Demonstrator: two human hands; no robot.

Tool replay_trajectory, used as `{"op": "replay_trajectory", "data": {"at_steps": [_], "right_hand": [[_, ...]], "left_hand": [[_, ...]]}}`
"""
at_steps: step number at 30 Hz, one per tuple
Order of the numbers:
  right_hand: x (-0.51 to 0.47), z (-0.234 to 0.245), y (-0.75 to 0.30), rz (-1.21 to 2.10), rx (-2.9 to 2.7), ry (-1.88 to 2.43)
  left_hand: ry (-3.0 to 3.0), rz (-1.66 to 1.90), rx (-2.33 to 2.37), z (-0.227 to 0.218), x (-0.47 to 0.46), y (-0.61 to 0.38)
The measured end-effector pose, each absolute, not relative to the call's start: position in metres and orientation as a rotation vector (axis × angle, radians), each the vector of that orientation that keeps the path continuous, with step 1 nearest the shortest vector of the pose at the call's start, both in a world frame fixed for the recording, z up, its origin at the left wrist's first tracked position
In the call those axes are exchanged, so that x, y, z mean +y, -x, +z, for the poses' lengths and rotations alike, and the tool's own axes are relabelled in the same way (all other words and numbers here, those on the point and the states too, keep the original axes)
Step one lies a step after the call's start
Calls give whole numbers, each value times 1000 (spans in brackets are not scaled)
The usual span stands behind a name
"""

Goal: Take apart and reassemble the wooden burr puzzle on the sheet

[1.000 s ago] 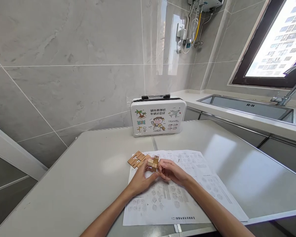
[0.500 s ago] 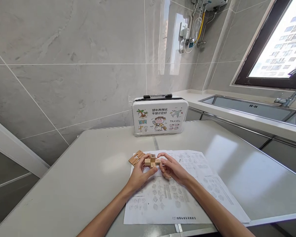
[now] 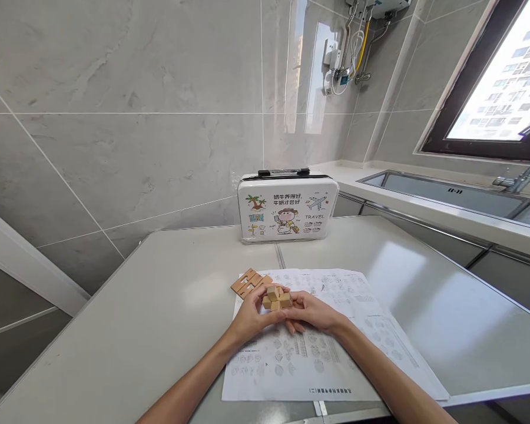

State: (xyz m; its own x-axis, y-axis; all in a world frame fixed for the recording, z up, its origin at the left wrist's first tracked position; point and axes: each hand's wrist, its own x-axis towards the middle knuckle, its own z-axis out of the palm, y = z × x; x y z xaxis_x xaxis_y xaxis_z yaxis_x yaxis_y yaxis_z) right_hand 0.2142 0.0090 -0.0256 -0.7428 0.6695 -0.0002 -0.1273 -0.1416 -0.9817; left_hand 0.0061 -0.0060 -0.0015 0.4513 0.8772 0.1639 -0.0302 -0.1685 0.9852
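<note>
A wooden burr puzzle (image 3: 277,299) of interlocking pale blocks is held between both hands, above a printed paper sheet. My left hand (image 3: 252,315) grips its left side, thumb along the near edge and fingers behind. Closed on the right side is my right hand (image 3: 314,312), its thumb near the left thumb and some fingers curled below. Beyond my left hand lies a flat brown wooden piece with cut-outs (image 3: 247,282), partly covered by the hand. The printed sheet (image 3: 335,377) carries small diagrams and text that appear upside down.
At the back of the grey table (image 3: 136,330) stands a white case (image 3: 287,212) with cartoon prints and a black handle. A counter with a sink (image 3: 450,191) and a faucet (image 3: 519,179) runs along the right. A tiled wall (image 3: 159,147) rises behind.
The puzzle has been turned and tilted, and it sits slightly lower and nearer. My right hand has moved left and down, from touching its right end to gripping it.
</note>
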Motion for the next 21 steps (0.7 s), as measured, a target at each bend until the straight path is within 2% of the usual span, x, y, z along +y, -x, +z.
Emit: {"op": "replay_trajectory", "data": {"at_steps": [16, 21], "right_hand": [[5, -27, -199, 1451, -1510, 897], [5, -28, -197, 1490, -1473, 951]], "left_hand": [[-1774, 1064, 1012, 1, -14, -11], [-1747, 1048, 1063, -2, -13, -11]]}}
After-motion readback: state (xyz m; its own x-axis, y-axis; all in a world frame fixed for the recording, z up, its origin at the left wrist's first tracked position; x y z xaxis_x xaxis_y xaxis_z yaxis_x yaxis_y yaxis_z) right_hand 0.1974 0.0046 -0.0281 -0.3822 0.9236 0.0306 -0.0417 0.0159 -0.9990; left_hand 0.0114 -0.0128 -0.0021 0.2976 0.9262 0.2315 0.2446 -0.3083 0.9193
